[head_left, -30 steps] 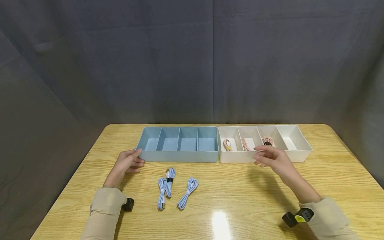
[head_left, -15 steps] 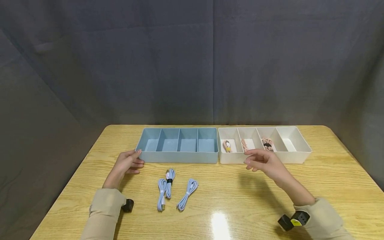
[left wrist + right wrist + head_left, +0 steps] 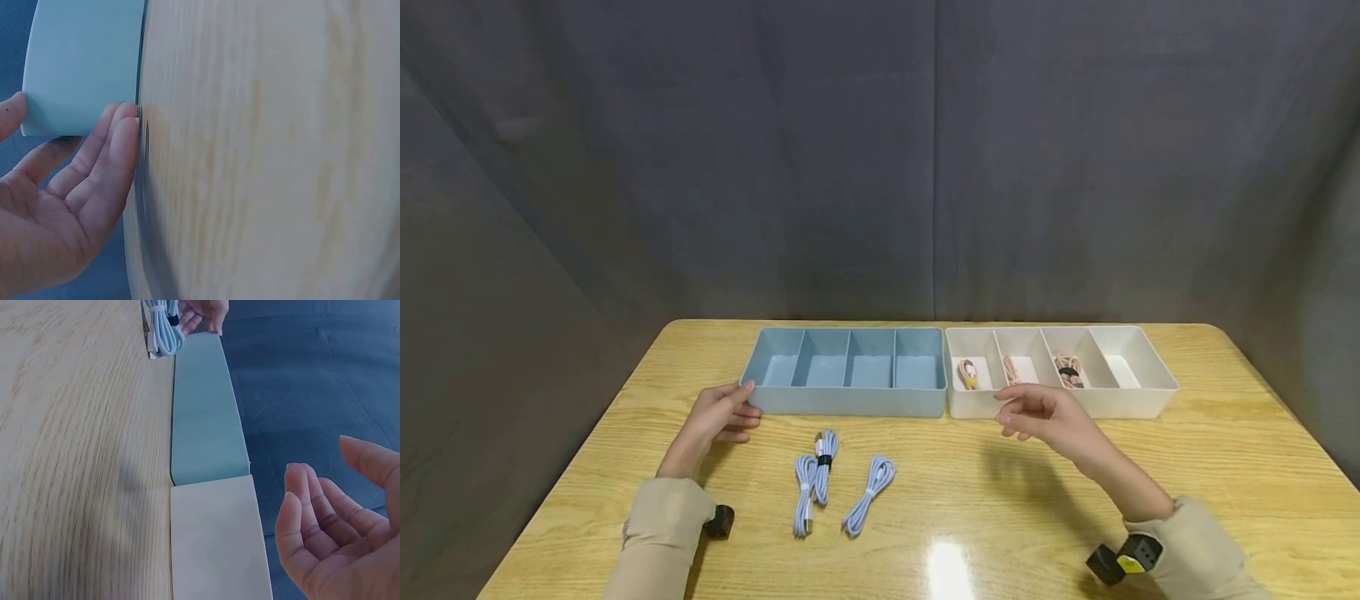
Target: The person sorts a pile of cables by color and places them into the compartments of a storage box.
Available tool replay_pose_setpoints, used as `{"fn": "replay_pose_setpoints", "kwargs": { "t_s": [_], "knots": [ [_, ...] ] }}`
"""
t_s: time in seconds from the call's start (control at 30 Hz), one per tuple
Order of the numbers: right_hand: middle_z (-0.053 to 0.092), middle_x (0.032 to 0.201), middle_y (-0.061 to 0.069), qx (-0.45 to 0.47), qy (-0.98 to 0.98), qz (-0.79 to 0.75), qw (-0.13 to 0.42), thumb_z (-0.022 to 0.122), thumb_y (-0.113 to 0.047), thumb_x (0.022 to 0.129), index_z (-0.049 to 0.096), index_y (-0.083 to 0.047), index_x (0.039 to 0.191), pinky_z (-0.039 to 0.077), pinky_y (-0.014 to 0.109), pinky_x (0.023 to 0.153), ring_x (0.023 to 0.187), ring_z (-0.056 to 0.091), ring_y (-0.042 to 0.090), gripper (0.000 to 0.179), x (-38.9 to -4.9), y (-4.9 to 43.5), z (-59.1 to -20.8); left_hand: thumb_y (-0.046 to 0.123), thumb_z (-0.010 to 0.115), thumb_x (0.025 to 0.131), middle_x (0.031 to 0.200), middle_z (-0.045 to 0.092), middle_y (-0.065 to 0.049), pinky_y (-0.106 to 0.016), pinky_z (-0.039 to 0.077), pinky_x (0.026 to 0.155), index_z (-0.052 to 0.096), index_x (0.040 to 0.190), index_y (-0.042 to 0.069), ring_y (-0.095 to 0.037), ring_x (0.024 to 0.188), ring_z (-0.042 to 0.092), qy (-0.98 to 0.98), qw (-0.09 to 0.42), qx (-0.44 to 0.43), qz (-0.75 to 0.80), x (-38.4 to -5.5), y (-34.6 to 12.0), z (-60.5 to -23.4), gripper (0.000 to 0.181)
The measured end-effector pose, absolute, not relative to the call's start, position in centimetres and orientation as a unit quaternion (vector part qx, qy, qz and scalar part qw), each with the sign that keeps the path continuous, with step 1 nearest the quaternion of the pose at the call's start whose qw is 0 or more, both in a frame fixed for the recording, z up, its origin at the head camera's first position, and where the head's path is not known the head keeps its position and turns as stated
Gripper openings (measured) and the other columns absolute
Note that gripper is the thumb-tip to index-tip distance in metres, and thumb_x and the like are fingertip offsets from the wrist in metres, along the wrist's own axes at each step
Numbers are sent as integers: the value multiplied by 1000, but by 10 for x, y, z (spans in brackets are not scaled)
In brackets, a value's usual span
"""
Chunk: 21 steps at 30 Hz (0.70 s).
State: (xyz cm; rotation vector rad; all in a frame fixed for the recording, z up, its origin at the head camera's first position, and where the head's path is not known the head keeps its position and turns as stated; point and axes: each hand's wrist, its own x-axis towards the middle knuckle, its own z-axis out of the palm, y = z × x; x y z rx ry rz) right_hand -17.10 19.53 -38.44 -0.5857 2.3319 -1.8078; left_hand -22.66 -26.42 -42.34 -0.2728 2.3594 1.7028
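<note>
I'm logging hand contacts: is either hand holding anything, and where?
The right hand holds nothing. The left hand touches the blue box at its near left corner; whether it grips cannot be told.

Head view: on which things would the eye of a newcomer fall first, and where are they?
Probably first on the blue tray at left and the white tray at right, side by side along the far part of the table. Next, the pink cables in three compartments of the white tray, and three bundled blue cables lying in front of the blue tray.
</note>
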Motion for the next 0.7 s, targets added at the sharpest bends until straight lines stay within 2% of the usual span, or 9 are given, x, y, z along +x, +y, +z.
{"fn": "replay_pose_setpoints", "kwargs": {
  "t_s": [0.23, 0.47, 0.7],
  "knots": [
    [65, 84, 1, -204, 775, -593, 78, 59, -3, 87, 53, 12, 114, 53, 34, 64, 73, 64, 15, 31, -172, 191, -384, 52, 51, 88, 84, 64, -6, -33, 55, 63, 30, 140, -2, -13, 73, 64, 799, 116, -101, 582, -228, -264, -424, 78],
    [64, 87, 11, -211, 775, -588, 99, 59, -3, 87, 52, 13, 115, 53, 35, 66, 75, 64, 19, 33, -173, 183, -386, 52, 52, 88, 84, 64, -9, -33, 55, 62, 32, 137, -7, -14, 72, 64, 803, 105, -90, 579, -225, -262, -423, 80],
    [62, 90, 26, -208, 786, -572, 109, 61, -7, 87, 54, 9, 114, 52, 34, 64, 74, 64, 22, 33, -175, 174, -388, 61, 56, 80, 84, 64, -8, -34, 55, 62, 39, 134, 0, -14, 72, 64, 798, 95, -103, 586, -228, -263, -430, 83]
  ]
}}
